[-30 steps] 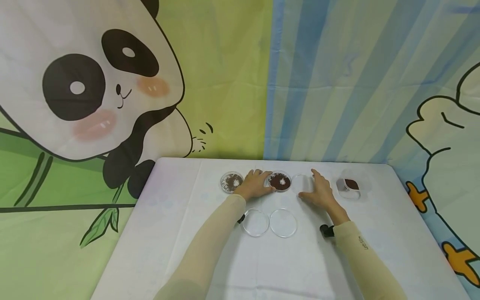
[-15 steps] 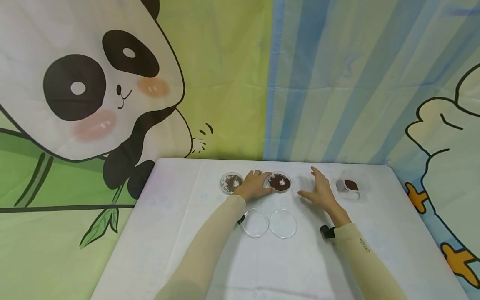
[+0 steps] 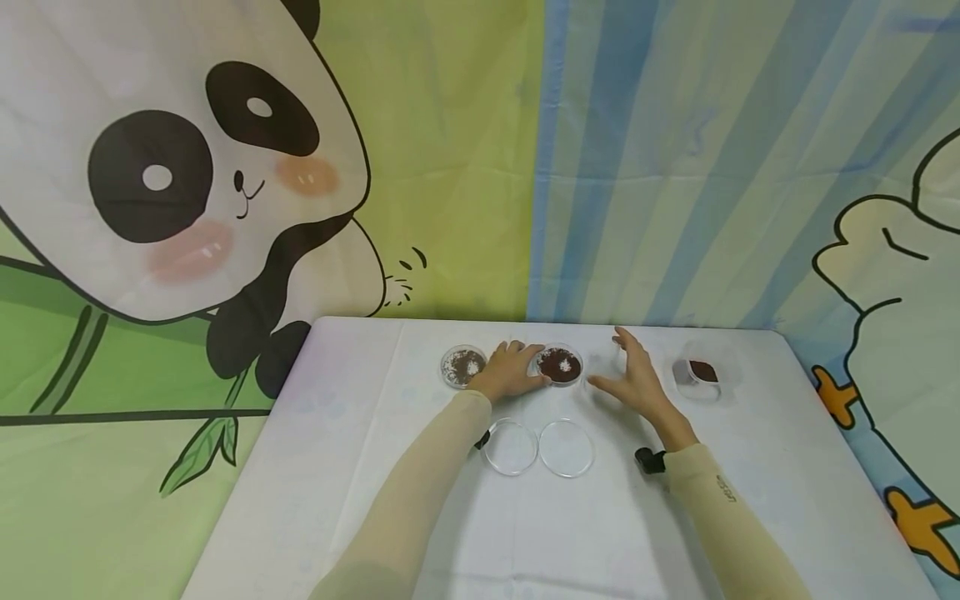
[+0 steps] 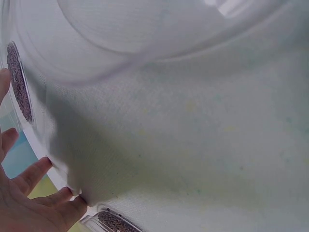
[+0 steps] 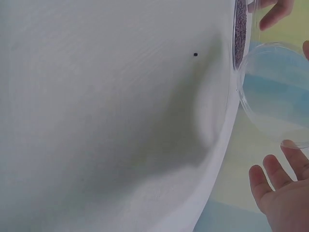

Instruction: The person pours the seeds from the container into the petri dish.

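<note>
My left hand [image 3: 508, 372] rests on the table between two round petri dishes filled with dark granules and white specks. Its thumb and index finger hold the left edge of the right filled dish [image 3: 560, 365]. Under its other fingertips lies the edge of the left filled dish [image 3: 461, 367]. My right hand [image 3: 637, 383] grips an empty clear petri dish [image 5: 275, 92] between thumb and fingers. In the right wrist view this dish is tilted, close beside the filled one. The head view barely shows its transparent outline.
Two empty clear round dishes or lids, one at left [image 3: 511, 447] and one at right [image 3: 567, 448], lie side by side in front of the hands. A small clear container [image 3: 697, 377] with brown contents stands at the right. Printed curtains [image 3: 450, 167] hang behind the white table [image 3: 517, 533].
My right hand has shifted slightly left with the clear petri dish, closer to the right filled dish. The left hand stays where it was.
</note>
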Tool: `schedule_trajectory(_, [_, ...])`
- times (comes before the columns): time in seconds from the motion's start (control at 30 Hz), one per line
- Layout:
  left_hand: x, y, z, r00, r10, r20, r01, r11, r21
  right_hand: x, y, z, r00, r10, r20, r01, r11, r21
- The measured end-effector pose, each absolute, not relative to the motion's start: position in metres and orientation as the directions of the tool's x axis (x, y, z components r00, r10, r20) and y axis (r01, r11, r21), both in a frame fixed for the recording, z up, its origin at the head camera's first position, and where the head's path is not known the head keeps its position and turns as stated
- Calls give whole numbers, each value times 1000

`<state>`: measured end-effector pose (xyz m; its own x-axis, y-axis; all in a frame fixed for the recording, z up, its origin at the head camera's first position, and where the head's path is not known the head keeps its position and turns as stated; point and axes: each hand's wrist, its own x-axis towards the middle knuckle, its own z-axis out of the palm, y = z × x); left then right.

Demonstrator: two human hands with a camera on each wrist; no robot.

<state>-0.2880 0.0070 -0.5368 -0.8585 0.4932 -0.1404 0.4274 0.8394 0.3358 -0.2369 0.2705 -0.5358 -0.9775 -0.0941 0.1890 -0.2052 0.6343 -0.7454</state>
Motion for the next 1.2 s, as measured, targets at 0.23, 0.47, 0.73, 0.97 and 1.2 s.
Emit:
schedule_trajectory(0.23, [-287,7,-536,-859,489,-151,423,844,331,-238,261,-532,-978,-127,169,-211,541,-814])
schedule_trajectory(0.47, [-287,6,-535,-857,492,-150,425,842,333,-244,250,-531,-979,-149,142,-198,494,-846])
schedule_trajectory(0.73, [-284,5,-529,-855,499,-144,427,833,352,-251,238,-532,-977,-164,135,-199,480,-855])
schedule_trajectory(0.97, [-287,7,-531,-854,497,-154,428,839,336,-255,228,-532,-977,-170,130,-200,508,-838])
schedule_trajectory(1.2, [-290,8,-536,-857,491,-158,430,849,306,-261,220,-536,-968,-196,159,-240,526,-816])
